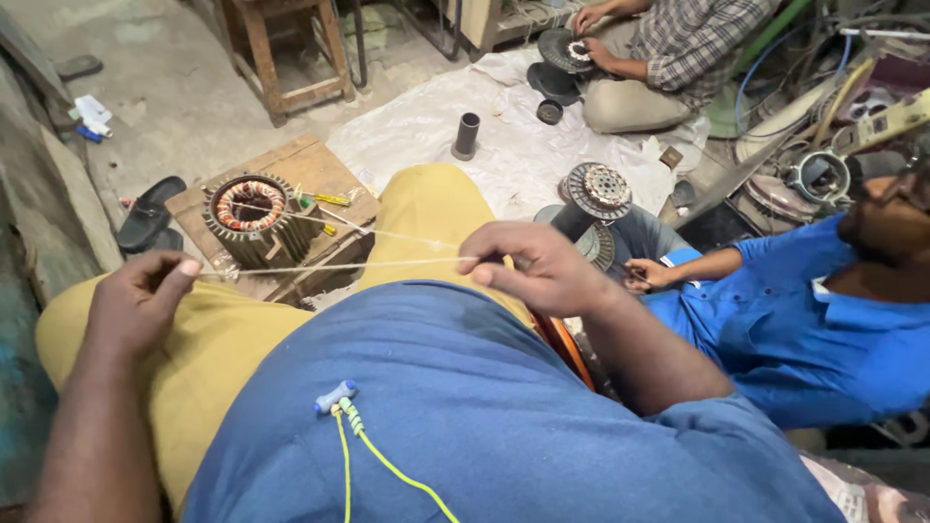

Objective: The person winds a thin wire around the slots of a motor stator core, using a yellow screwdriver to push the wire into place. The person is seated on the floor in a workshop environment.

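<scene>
- Left hand (140, 300), left of centre, pinching one end of a thin pale string (329, 265) between thumb and fingers, resting over the yellow trouser knee (232, 339).
- Right hand (538, 266), centre of frame, fingers pressed together on the other end of the string, knuckles up.
- String stretched nearly level between both hands, across the middle of the frame; a second strand running from the right hand up-left to the stator (254, 221).
- Stator with copper windings, upright on a wooden block (310, 165), upper left of centre, just beyond the knees.
- Yellow-handled tool (329, 199) lying on the block beside the stator.
- Blue shirt (465, 416) filling the lower centre, with a green cord (373, 455) clipped to it.
- Black sandals (150, 218) on the floor at far left; wooden stool (286, 48) at top left.
- White plastic sheet (455, 121) spread at top centre, a dark tube (466, 136) standing on it.
- Person in blue (794, 329) at right, hand near a round rotor (598, 192) at centre right.
- Person in a checked shirt (693, 44) at top right, both hands on another round motor part (567, 48).
</scene>
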